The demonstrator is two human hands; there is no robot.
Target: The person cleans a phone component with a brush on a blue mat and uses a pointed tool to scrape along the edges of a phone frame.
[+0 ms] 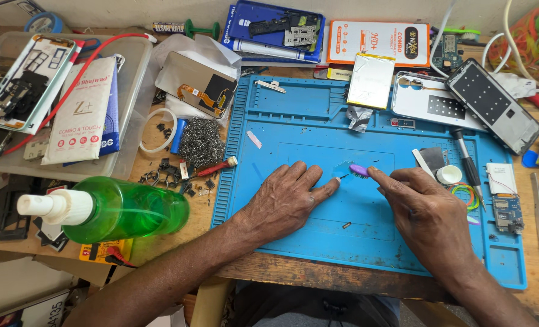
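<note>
Nearest the bench (318, 269) edge, both forearms reach onto a blue silicone work mat (306, 133). Left hand (284, 200) lies flat on the mat, palm down, fingers (327, 189) spread and released, the forefinger tip pressing beside a tiny dark part (344, 176). Right hand (424, 209) has its fingers (381, 177) clenched round a small purple brush (360, 170), whose head sits on the mat just beyond the left forefinger tip, touching or nearly touching that tiny part. Behind both sets of fingers, closer to the person, another small dark chip (346, 225) lies alone on the mat. To the right of the right fingers are a white round cap (449, 175), coloured rubber bands (463, 195) and a black-handled screwdriver (467, 162). Well left of the left fingers a green spray bottle (121, 210) lies on its side near a red-handled tool (216, 168) and a wad of steel wool (201, 142). Farther beyond the fingers rest a silver battery (371, 80), a white phone back cover (430, 99) and a dark phone frame (493, 104).
</note>
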